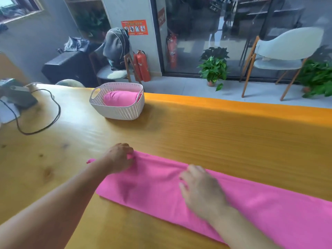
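The left hand (119,157) pinches the far left corner of the pink towel (154,186), which lies flat on the table (215,132), stretching off toward four o'clock. The right hand (199,187) rests on the towel's twelve-o'clock edge, fingers loosely spread, gripping nothing.

Pale chair (285,51), glass wall (206,33), grey floor (179,88).

Pink cloth (179,191), flat on wooden table (71,141); left hand (119,158) pinched its far corner, right hand (201,189) rested on it. White basket (116,108) held rolled pink cloth (119,98).
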`<action>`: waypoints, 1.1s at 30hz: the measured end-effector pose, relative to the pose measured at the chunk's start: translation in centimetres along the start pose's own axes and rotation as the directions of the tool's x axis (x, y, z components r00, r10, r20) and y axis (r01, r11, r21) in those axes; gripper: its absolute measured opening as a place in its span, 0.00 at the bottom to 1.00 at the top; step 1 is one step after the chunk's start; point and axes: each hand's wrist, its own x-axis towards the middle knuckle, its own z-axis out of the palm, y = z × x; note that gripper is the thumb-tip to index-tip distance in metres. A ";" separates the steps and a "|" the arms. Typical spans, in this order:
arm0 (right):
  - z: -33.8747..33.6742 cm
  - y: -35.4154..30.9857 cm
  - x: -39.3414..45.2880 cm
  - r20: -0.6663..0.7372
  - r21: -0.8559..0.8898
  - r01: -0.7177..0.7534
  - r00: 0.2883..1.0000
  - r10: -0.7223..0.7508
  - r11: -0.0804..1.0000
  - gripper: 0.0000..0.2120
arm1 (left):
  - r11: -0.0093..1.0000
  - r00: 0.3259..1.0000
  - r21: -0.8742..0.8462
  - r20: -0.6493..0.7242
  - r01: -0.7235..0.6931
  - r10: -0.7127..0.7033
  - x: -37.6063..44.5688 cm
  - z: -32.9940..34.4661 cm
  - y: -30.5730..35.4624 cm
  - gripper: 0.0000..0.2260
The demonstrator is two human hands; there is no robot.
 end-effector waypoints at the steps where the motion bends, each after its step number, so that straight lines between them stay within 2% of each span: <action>1: 1.6 -2.2 1.2 0.011 -0.005 0.025 1.000 -0.025 1.000 0.06 | 0.999 1.000 -0.049 -0.027 -0.018 0.016 0.2 -0.1 -0.8 0.09; 4: 4.6 -5.9 3.6 0.018 -0.053 0.026 1.000 -0.025 0.998 0.06 | 0.986 0.994 -0.154 -0.094 -0.068 0.054 0.4 -0.3 -2.3 0.04; 7: 5.4 -6.1 3.9 0.024 -0.042 -0.044 0.999 0.045 0.998 0.10 | 0.973 0.988 -0.229 -0.155 -0.031 -0.005 1.0 -0.2 -3.3 0.07; 12: 5.4 -5.6 3.0 0.017 -0.059 -0.101 0.995 0.102 0.993 0.18 | 0.964 0.962 -0.262 -0.252 0.040 -0.108 2.1 1.3 -3.7 0.11; 17: 5.5 -5.8 2.8 0.044 -0.104 -0.134 0.989 0.139 0.985 0.20 | 0.953 0.939 -0.279 -0.278 0.121 -0.201 2.7 2.5 -3.0 0.11; 19: 5.7 -6.3 3.3 0.035 -0.108 -0.173 0.984 0.177 0.979 0.20 | 0.960 0.910 -0.241 -0.350 0.143 -0.223 2.6 2.5 -2.6 0.12; 21: 6.1 -7.1 4.0 0.017 -0.104 -0.204 0.978 0.207 0.973 0.22 | 0.985 0.853 -0.156 -0.502 0.074 -0.144 1.9 2.6 -1.8 0.18; 23: 6.7 -8.3 4.7 0.036 -0.068 -0.206 0.977 0.209 0.976 0.23 | 0.987 0.805 -0.102 -0.592 -0.121 0.038 0.5 3.4 -0.5 0.19; 24: 7.2 -8.7 5.1 0.055 -0.053 -0.203 0.977 0.206 0.978 0.24 | 0.975 0.803 -0.071 -0.581 -0.211 0.132 -0.2 4.2 -0.1 0.19; 25: 7.5 -9.1 5.3 0.088 -0.051 -0.199 0.975 0.203 0.979 0.24 | 0.965 0.830 -0.055 -0.525 -0.256 0.190 -0.8 5.3 0.2 0.21; 26: 7.7 -9.1 5.3 0.124 -0.069 -0.194 0.972 0.201 0.979 0.25 | 0.969 0.878 -0.045 -0.434 -0.244 0.201 -1.4 6.1 0.2 0.23; 27: 7.6 -8.8 5.3 0.153 -0.099 -0.188 0.967 0.202 0.977 0.26 | 0.980 0.922 -0.022 -0.342 -0.199 0.180 -1.8 6.6 -0.1 0.27; 29: 7.1 -7.1 5.4 0.189 -0.138 -0.222 0.951 0.246 0.965 0.32 | 0.989 0.956 0.022 -0.256 -0.144 0.145 -1.5 7.1 -0.8 0.34; 31: 6.5 -5.4 5.2 0.190 -0.178 -0.278 0.932 0.310 0.944 0.37 | 0.988 0.963 0.033 -0.224 -0.149 0.152 -1.5 7.0 -0.9 0.36; 33: 6.2 -4.4 5.3 0.157 -0.225 -0.346 0.910 0.384 0.911 0.38 | 0.989 0.964 0.021 -0.224 -0.145 0.146 -1.6 6.6 -0.6 0.36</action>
